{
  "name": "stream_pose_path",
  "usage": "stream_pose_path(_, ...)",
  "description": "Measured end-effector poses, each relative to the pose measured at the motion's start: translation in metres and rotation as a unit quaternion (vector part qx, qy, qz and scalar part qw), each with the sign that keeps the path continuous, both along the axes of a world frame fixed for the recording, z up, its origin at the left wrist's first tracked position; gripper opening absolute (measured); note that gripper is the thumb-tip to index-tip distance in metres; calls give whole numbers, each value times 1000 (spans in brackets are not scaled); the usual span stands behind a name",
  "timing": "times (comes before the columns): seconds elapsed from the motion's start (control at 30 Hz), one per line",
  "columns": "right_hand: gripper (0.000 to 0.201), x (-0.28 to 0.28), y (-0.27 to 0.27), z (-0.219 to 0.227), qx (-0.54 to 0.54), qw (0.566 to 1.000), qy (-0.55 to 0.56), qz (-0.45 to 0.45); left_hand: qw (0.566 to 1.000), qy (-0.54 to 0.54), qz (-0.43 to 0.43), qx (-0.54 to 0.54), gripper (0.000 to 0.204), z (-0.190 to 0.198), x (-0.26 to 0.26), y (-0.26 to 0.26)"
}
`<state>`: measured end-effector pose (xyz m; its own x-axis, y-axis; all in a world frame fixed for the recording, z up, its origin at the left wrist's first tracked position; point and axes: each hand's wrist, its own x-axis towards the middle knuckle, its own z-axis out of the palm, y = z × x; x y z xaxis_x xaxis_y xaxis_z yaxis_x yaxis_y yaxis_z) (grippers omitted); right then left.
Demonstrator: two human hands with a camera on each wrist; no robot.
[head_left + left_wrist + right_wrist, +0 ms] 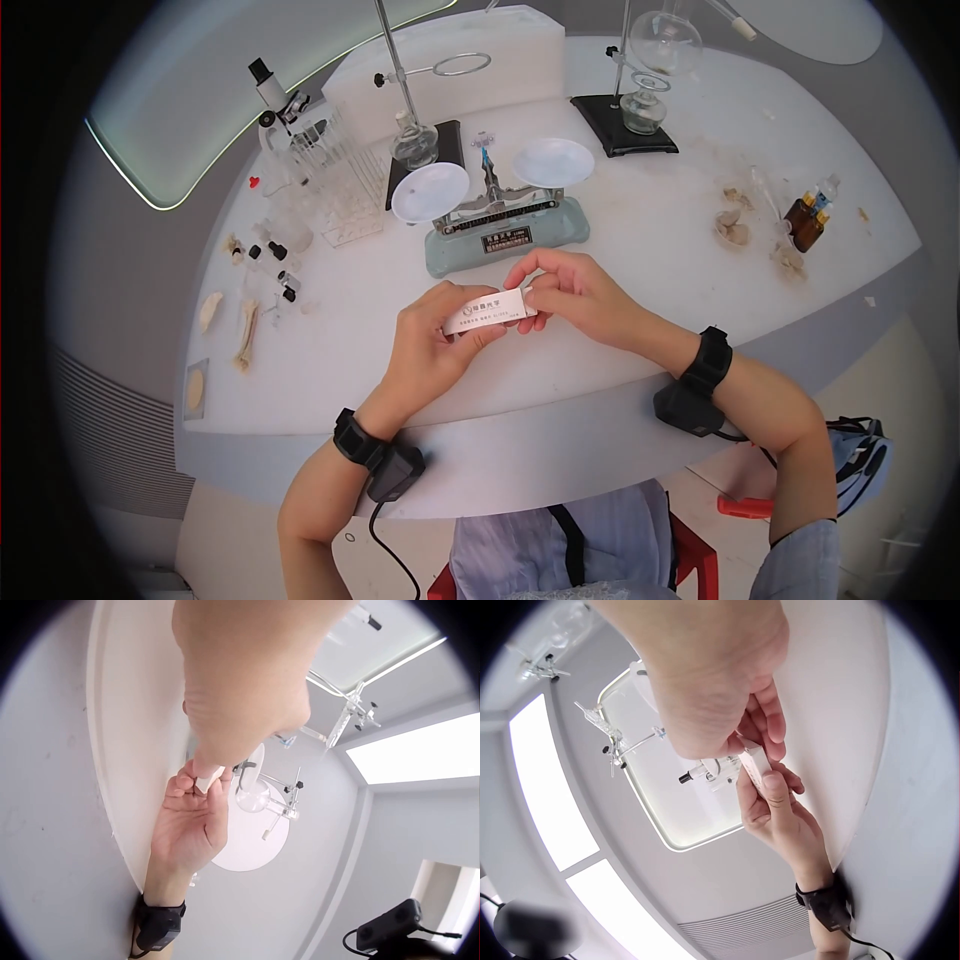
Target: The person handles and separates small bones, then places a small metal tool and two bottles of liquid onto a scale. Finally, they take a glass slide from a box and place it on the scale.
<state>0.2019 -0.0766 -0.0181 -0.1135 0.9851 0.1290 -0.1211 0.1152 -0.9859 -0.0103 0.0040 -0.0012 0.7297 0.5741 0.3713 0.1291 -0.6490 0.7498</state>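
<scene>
A small white cardboard box [488, 311] with printed lettering is held level over the near part of the table, just in front of the balance scale [508, 238]. My left hand [425, 340] grips the box by its left part, thumb along the lower edge and fingers behind. At the box's right end, my right hand [580, 300] pinches the end flap between thumb and fingers. The right wrist view shows the left thumb lying on the printed side of the white box [755, 763], with the right fingertips at its upper end. What the box contains is hidden.
Behind the scale stand two iron stands with glass lamps [415, 145]. Test tubes in a rack [335, 170], a microscope [268, 88], small bottles [277, 250] and bones [246, 335] lie left. Brown bottles [803, 222] and shells [732, 230] sit right.
</scene>
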Motion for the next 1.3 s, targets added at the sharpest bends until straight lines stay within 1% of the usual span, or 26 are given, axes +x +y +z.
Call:
stream_pose_path(0.23,20,-3,-4,8,-20,999,28,-28,999,-13,8,-32,32,-2,0,0)
stream_pose_path(0.3,16,-9,-5,1,62,994,-76,-45,999,-10,5,-30,31,-3,1,1)
stream_pose_path(0.33,16,-8,-5,1,62,994,-76,-46,999,-10,4,-30,31,-3,1,1)
stream_pose_path(0.4,16,-7,-5,6,19,996,-38,-74,999,0,10,-31,31,-1,0,1)
stream_pose_path(0.43,16,-6,-4,6,19,996,-38,-73,999,0,11,-31,31,-1,0,0)
stream_pose_path(0.5,16,-3,-3,3,12,996,7,-84,999,-6,20,-51,31,-1,-1,0)
stream_pose_path(0.53,16,-2,-1,2,12,996,6,-84,998,-6,20,-51,31,-1,-1,1)
stream_pose_path(0.6,17,-1,1,-1,22,998,9,-51,999,10,13,-27,32,-1,-1,1)
stream_pose_path(0.63,17,-2,1,-2,22,998,9,-52,999,10,12,-27,32,0,-1,1)
stream_pose_path(0.7,17,-4,0,-4,65,997,-20,-39,1000,12,11,-21,31,1,-1,1)
stream_pose_path(0.73,17,-4,0,-3,65,997,-20,-39,1000,12,11,-21,31,1,-1,1)
stream_pose_path(0.8,18,-1,0,-2,25,999,3,-35,1000,11,6,-14,31,2,-1,1)
stream_pose_path(0.83,18,1,0,0,25,999,3,-35,1000,10,7,-14,31,0,-1,2)
stream_pose_path(0.9,13,2,-1,3,8,998,53,-37,1000,-15,11,-5,31,-4,-2,4)
stream_pose_path(0.93,13,1,0,2,8,998,53,-37,1000,-15,11,-5,31,-2,-1,4)
stream_pose_path(1.0,8,-1,2,-4,4,998,-5,-65,1000,7,15,7,31,4,-1,1)
stream_pose_path(1.03,8,-2,1,-4,4,998,-5,-65,1000,7,15,7,31,5,-1,0)
stream_pose_path(1.1,8,-4,0,-4,4,995,-32,-99,999,2,32,-1,31,7,0,-1)
stream_pose_path(1.23,12,-4,1,-2,-12,995,-39,-88,998,-5,48,30,32,5,0,-2)
stream_pose_path(1.3,18,-4,1,-1,-20,996,-27,-83,996,-24,55,70,34,4,1,-3)
